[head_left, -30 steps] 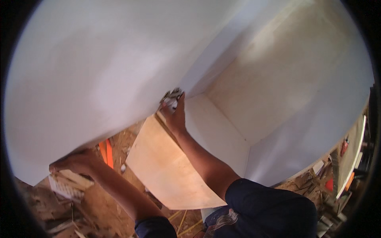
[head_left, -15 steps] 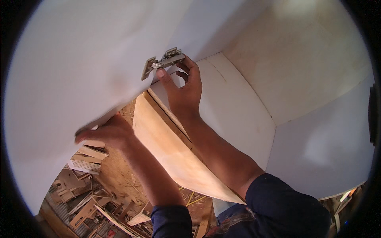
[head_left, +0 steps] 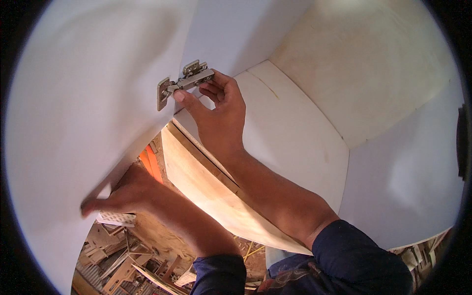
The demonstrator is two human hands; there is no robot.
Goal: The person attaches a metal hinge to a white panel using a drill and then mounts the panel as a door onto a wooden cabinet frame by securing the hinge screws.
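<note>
A metal cabinet hinge (head_left: 196,78) joins the white door panel (head_left: 98,88) at left to the inner side wall (head_left: 231,34) of a white cabinet. My right hand (head_left: 221,113) is closed on the hinge arm, with the thumb at its near end by the door and the fingers at its far end. Lower left, my left hand (head_left: 132,191) grips the door's lower edge. Its thumb is on the inner face, and its other fingers are mostly hidden behind the edge.
The cabinet's white board (head_left: 290,128) and back panel (head_left: 368,64) lie to the right. Below my right forearm runs a pale wooden panel (head_left: 206,182). Wood offcuts (head_left: 123,260) litter the floor at lower left, and an orange object (head_left: 151,162) shows past the door edge.
The door's lower edge and my left hand have shifted down and left in the picture. The hinge and my right hand appear farther left, still together. The orange object has come into sight.
</note>
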